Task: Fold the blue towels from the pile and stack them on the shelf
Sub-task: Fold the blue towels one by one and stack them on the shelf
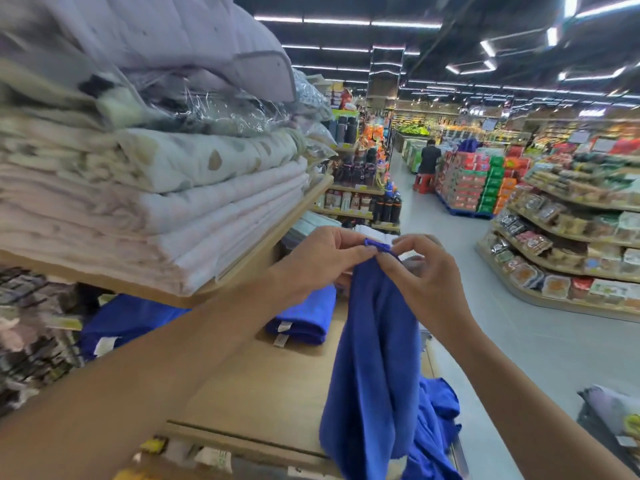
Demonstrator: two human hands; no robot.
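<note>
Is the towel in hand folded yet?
Not yet: the blue towel hangs loose, its corner pinched by left hand and right hand.

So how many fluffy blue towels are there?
4: a hanging blue towel pinched by left hand and right hand; a folded blue towel on the wooden shelf; a shadowed blue towel further left; a crumpled blue towel lower right. More may be hidden.

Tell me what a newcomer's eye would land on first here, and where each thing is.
First, the deep blue terry towel hanging in the centre, its top corner pinched by the left hand and right hand. Next, the tall stack of pale folded quilts on the upper wooden shelf at left, and the folded blue towels lying on the shelf board below it.
</note>
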